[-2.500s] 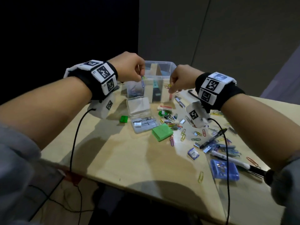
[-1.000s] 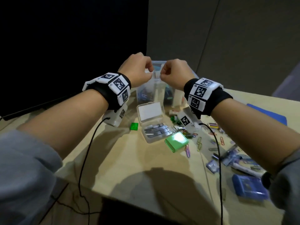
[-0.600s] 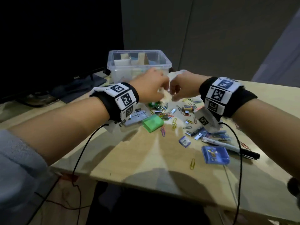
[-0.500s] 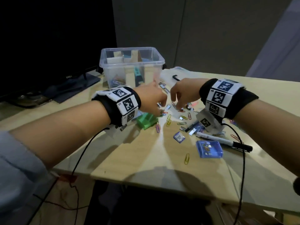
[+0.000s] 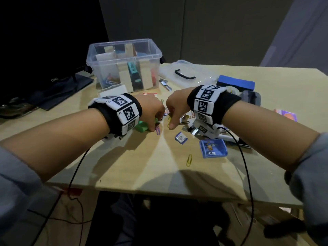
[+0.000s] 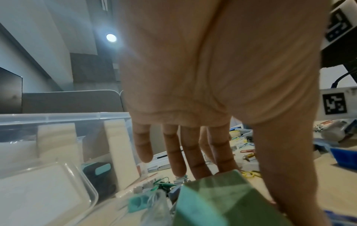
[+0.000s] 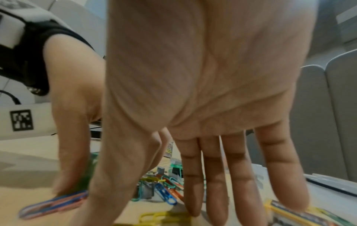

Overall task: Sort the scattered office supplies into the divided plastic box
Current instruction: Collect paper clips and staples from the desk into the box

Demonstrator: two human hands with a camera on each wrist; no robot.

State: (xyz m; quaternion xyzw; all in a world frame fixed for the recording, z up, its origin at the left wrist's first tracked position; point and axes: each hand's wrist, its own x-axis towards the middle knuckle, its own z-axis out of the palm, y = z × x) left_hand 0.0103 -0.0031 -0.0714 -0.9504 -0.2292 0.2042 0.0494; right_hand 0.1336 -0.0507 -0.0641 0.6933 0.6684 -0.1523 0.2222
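The clear divided box (image 5: 124,50) stands at the back of the table, with clips, a teal item and a red item in its compartments. Coloured paper clips (image 7: 164,188) lie scattered in front of it. My left hand (image 5: 155,125) is down at the pile, its straight fingers (image 6: 195,160) touching the green block (image 6: 222,198). One of its digits presses a pink and blue clip (image 7: 54,204). My right hand (image 5: 170,124) is beside it, its fingers (image 7: 214,191) straight and tips on the table among yellow clips (image 7: 166,217). Neither hand plainly holds anything.
The box lid (image 5: 184,75) with a black handle lies right of the box. Near my right wrist are a blue case (image 5: 213,148), a small staple box (image 5: 181,137) and a lone yellow clip (image 5: 189,159). A blue eraser block (image 5: 236,83) lies further back.
Both hands came away from above the box, dropped to the clip pile on the table, and their fingers straightened.
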